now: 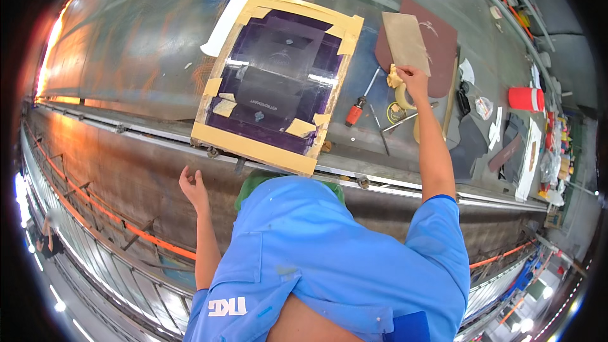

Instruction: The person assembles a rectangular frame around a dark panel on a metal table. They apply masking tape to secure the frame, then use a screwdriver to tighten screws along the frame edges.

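Note:
My right hand [413, 81] reaches over the bench with its fingers closed at a crumpled piece of yellow masking tape [394, 78]. Its fingertips also meet the lower edge of a brown rectangular sheet [405, 41], which lies on a larger dark red sheet [444, 44]. Away from the bench edge, my left hand [193, 187] hangs with its fingers apart, holding nothing. In front of me lies a dark, glossy panel [278, 79], its border covered with yellow masking tape [253, 142]. Torn tape pieces stick to its corners.
Right of the panel are a red-handled screwdriver [356, 113], tape rolls [404, 96] and thin metal tools [380, 130]. A white cutout [250, 0] lies beyond the panel. Farther right are a red container [525, 99], grey scraps [470, 149] and a clear plastic bag [484, 107].

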Motion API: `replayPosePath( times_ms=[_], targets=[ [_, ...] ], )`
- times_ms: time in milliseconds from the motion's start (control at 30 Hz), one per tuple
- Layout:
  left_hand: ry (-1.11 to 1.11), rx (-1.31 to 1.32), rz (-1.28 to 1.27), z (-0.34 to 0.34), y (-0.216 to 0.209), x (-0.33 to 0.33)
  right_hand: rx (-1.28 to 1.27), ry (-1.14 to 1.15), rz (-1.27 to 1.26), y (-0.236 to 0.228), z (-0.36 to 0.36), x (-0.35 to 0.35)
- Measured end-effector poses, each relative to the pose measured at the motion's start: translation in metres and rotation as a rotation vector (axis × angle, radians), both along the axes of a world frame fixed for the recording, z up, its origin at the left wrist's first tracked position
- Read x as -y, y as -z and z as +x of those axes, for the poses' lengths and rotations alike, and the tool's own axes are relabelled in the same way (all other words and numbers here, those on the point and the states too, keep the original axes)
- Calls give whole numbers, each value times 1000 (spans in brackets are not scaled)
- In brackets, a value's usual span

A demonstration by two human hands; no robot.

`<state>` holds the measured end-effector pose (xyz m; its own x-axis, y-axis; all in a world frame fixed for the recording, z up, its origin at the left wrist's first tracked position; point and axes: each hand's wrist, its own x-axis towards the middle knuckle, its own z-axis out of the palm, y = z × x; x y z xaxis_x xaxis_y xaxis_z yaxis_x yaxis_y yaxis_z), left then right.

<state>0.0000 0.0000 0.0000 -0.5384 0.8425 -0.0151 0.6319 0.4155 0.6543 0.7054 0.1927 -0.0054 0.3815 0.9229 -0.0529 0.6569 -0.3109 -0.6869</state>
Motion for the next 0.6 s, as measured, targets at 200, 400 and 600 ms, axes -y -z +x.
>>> replayPosePath(
  times_ms=[200,400,600],
  targets=[
    [4,-1,4,3,19,12,25,-84,30,38,27,-14],
    [-24,-62,-53,-12,21,44,259,-159,-149,23,15,-26],
    [-88,-79,-129,-26,39,78,245,-101,-380,51,46,-47]
  ],
)
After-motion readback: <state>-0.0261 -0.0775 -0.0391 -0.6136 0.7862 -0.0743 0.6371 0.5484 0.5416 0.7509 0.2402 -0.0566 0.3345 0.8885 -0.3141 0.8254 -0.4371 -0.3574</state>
